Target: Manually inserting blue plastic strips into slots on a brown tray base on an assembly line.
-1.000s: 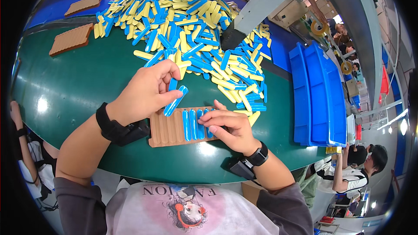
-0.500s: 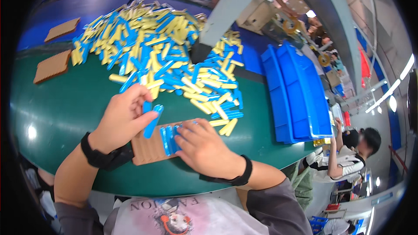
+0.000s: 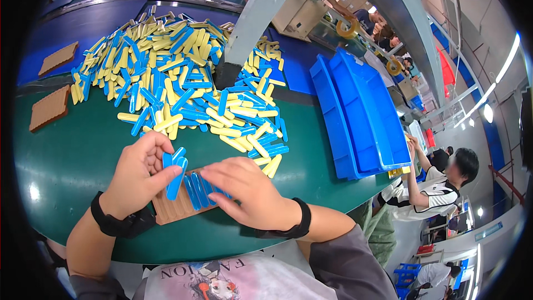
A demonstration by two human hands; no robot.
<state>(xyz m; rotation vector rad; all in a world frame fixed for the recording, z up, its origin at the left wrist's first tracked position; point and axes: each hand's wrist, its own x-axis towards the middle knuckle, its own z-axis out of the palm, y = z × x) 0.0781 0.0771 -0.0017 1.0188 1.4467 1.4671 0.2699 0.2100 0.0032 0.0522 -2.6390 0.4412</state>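
My left hand (image 3: 145, 166) pinches a few narrow blue strips with rounded ends (image 3: 176, 180) between thumb and fingers. They are fanned just above the left part of a brown grooved tray (image 3: 166, 209), whose grooves there are bare. Blue strips (image 3: 198, 190) lie side by side in the tray's middle grooves. Over its right part is my right hand (image 3: 244, 191), fingers stretched and thumb apart, with nothing visible in it; it covers that end of the tray. Beyond both hands spreads a large heap of loose blue and yellow strips (image 3: 166, 72).
Two more brown grooved boards (image 3: 49, 108) lie at the far left. Blue plastic bins (image 3: 363, 116) stand at the right of the green table (image 3: 83, 155). A grey metal post (image 3: 252, 28) rises beside the heap. Another person (image 3: 436, 186) works at the right.
My right hand has lifted off the strips in the tray and its thumb has spread. The strips in my left hand now fan out over the tray. The whole view has shifted slightly.
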